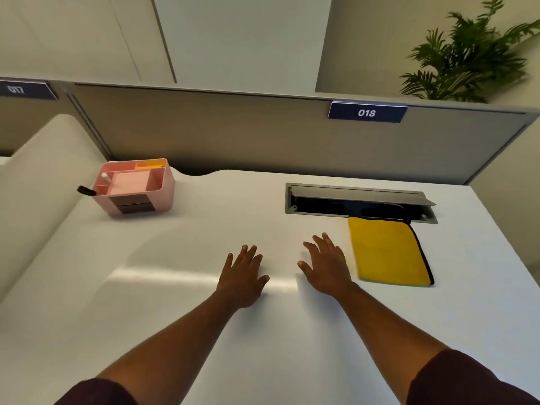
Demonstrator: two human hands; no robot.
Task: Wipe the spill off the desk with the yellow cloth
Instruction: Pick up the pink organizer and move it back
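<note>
A folded yellow cloth point(388, 252) with a black edge lies flat on the white desk point(175, 287), at the right, just in front of the cable hatch. My right hand point(327, 267) rests palm down with fingers spread, just left of the cloth and apart from it. My left hand point(242, 276) lies flat and open on the desk a little further left. Both hands hold nothing. No spill shows clearly on the glossy surface; only a bright reflection runs across it near my hands.
A pink desk organiser point(134, 188) stands at the back left, a black pen sticking out of its side. An open cable hatch point(359, 203) is sunk in the desk behind the cloth. A grey partition point(233, 133) labelled 018 closes the back; a plant point(467, 54) stands beyond.
</note>
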